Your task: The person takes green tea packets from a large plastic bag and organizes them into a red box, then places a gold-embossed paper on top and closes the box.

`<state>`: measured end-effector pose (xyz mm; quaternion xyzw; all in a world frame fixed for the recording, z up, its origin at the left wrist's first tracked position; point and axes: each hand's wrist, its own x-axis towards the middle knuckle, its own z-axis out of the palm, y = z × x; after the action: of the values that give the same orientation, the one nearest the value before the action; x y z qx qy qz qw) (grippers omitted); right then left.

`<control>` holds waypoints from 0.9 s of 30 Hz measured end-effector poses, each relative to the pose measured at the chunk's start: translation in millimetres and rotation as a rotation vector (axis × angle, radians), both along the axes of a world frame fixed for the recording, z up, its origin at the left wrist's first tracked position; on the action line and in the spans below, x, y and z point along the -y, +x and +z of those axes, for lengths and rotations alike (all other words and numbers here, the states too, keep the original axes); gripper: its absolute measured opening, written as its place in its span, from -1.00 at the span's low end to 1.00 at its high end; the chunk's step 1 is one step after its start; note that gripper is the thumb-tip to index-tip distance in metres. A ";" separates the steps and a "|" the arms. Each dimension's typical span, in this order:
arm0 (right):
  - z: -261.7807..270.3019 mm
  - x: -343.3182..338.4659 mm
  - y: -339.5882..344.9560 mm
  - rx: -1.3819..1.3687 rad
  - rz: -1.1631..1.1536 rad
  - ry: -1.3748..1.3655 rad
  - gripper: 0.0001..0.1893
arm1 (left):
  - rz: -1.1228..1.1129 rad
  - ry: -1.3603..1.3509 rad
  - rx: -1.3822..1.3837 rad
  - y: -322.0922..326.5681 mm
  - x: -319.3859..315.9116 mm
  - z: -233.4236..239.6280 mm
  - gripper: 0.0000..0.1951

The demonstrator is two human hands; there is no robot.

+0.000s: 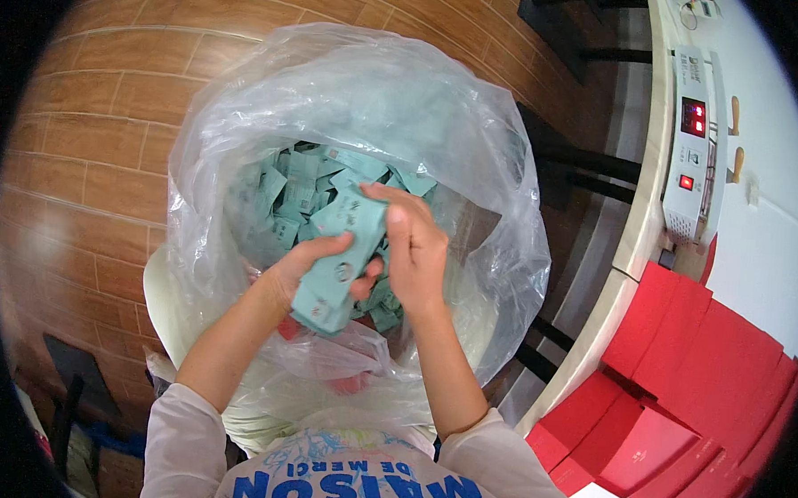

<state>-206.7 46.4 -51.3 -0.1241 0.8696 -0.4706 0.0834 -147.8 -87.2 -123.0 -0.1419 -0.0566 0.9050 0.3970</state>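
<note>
A stack of flat, pale green printed packets (pixel 342 263) is held over a large clear plastic bag (pixel 504 280). My left hand (pixel 311 262) grips the stack from its left side, thumb on top and fingertips showing past the right edge. At the stack's upper right end, my right hand (pixel 412 249) has its thumb and fingers against the packets; whether it grips one of them is blurred. Inside the open bag lie many loose green packets (pixel 300 184), heaped at odd angles. The bag's lower part rests against my lap.
To the right runs a pale tabletop edge (pixel 629 246). On it stand a heat-sealing machine (pixel 690 148) with lit red displays and several red boxes (pixel 675 354). Dark table legs (pixel 590 160) reach down beside the bag. Brown wood-look floor tiles (pixel 88 182) cover the left side.
</note>
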 end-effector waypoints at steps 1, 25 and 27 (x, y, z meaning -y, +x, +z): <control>-2.4 3.6 -0.2 0.194 -0.190 -0.037 -0.79 | -0.016 -0.145 0.034 -3.5 -1.0 2.3 -0.63; -5.8 -95.2 82.7 -0.513 -0.282 0.307 -0.81 | 0.341 -1.502 -0.112 -23.6 -27.1 -16.4 -0.08; 22.1 -103.0 108.1 -0.393 -0.441 0.324 -0.87 | 0.375 -1.494 -0.323 -10.5 -35.5 15.6 -0.09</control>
<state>-98.6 149.4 -29.2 -0.0065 0.9384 -0.3002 -0.1709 -158.3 -51.6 -107.4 -0.2261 0.6023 0.7645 0.0403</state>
